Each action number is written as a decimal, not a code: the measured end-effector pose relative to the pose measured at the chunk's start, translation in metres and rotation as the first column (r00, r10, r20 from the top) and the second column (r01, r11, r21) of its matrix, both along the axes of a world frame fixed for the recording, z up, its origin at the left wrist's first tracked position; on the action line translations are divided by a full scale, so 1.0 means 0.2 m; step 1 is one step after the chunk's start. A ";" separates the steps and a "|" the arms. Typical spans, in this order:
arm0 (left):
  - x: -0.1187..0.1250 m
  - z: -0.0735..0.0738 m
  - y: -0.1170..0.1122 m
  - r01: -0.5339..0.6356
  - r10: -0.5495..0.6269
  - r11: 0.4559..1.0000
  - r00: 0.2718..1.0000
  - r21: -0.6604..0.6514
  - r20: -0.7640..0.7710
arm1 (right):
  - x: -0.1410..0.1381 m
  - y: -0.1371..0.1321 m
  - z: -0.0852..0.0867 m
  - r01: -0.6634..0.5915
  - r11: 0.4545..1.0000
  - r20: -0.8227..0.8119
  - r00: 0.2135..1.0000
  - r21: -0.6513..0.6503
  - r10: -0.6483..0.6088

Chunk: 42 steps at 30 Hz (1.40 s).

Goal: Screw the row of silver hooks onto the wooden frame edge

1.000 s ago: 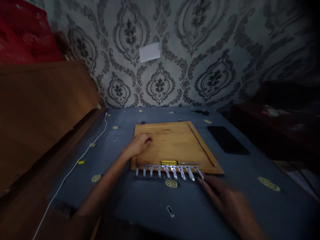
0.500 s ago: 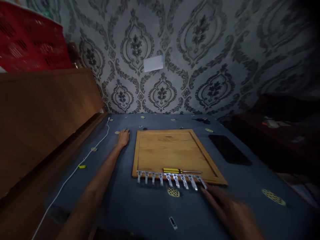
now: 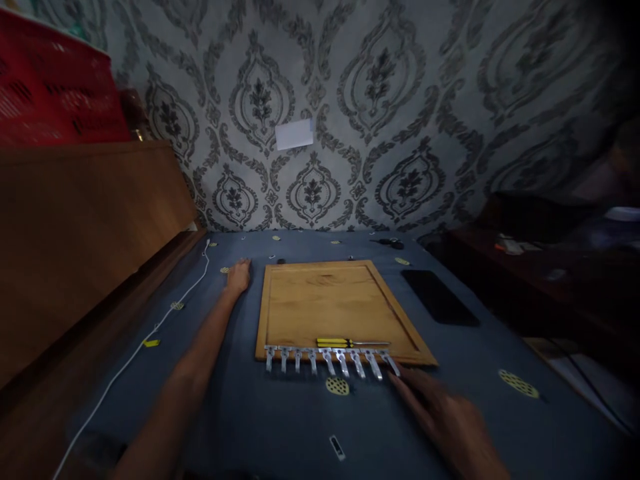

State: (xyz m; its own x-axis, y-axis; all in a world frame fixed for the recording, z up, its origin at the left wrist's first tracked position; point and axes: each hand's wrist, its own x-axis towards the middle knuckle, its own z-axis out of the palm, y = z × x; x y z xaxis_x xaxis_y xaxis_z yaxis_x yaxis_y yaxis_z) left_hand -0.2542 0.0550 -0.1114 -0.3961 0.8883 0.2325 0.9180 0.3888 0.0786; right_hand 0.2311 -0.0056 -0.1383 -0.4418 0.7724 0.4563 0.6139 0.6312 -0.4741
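A wooden panel (image 3: 320,303) with a raised frame lies flat on the blue-grey cloth (image 3: 270,427). Silver metal cabinet hinges (image 3: 343,365) form a row along its near edge, their arms sticking out over the cloth. Just behind them, on the panel, rests a screwdriver (image 3: 334,343) with a yellow and black handle. My right hand (image 3: 450,417) has its thumb and forefinger closed at the end of the rightmost hinge (image 3: 391,364). Left of the panel's far corner, my left hand (image 3: 239,276) rests on the cloth with fingers curled; what they hold, if anything, is hidden.
A black flat rectangular thing (image 3: 439,297) lies right of the panel. A white cable (image 3: 135,360) runs along the left, near a small yellow piece (image 3: 151,343). Scissors-like dark tools (image 3: 390,243) lie at the back. A wooden cabinet (image 3: 95,207) carries a red basket (image 3: 60,93).
The view has shifted, so everything sits slightly further left. The fingers of my left hand have curled in. My right hand stays at the rightmost hinge.
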 end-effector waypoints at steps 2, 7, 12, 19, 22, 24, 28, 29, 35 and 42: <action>0.02 0.01 -0.02 -0.005 0.005 0.999 1.000 -0.042 -0.012 | 0.00 0.00 0.00 0.004 1.000 0.002 1.000 0.012 -0.004; 0.06 0.03 -0.06 -0.004 -0.004 0.993 0.998 -0.121 -0.062 | -0.01 -0.02 0.01 0.001 1.000 0.031 1.000 0.021 -0.001; 0.07 0.05 -0.09 0.012 -0.028 0.990 0.993 -0.139 -0.113 | -0.01 -0.04 0.05 0.000 1.000 0.040 0.999 0.026 -0.001; 0.06 0.06 -0.10 -0.014 -0.002 0.993 0.991 -0.115 -0.136 | -0.02 -0.05 0.06 0.001 1.000 0.059 0.998 -0.020 0.001; 0.06 0.06 -0.11 -0.029 0.017 0.995 0.992 -0.094 -0.123 | -0.02 -0.05 0.06 -0.004 1.000 0.066 0.998 -0.015 0.005; 0.06 0.07 -0.11 -0.032 0.023 0.996 0.994 -0.081 -0.106 | -0.02 -0.06 0.07 0.002 1.000 0.084 0.996 -0.013 -0.001; 0.07 0.07 -0.14 -0.035 0.031 0.998 0.997 -0.053 -0.071 | -0.02 -0.07 0.07 0.025 0.999 0.129 0.991 -0.040 -0.020; 0.07 0.07 -0.15 -0.022 0.019 0.999 0.998 -0.047 -0.060 | -0.02 -0.07 0.07 0.032 0.998 0.138 0.990 -0.054 -0.024; 0.09 0.08 -0.18 -0.024 0.024 1.000 1.000 0.002 0.016 | -0.02 -0.07 0.06 0.038 0.995 0.149 0.989 -0.094 -0.024; 0.09 0.11 -0.24 -0.071 0.060 0.996 0.982 0.057 0.179 | -0.02 -0.08 0.06 0.047 0.995 0.159 0.987 -0.090 -0.032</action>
State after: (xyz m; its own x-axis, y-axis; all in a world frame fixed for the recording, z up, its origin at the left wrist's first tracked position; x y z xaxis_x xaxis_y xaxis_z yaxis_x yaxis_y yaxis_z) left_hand -0.2357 0.0067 -0.0891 -0.4932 0.8448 0.2076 0.8598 0.4371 0.2640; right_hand 0.2266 -0.0219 -0.1266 -0.4706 0.8267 0.3085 0.7091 0.5624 -0.4253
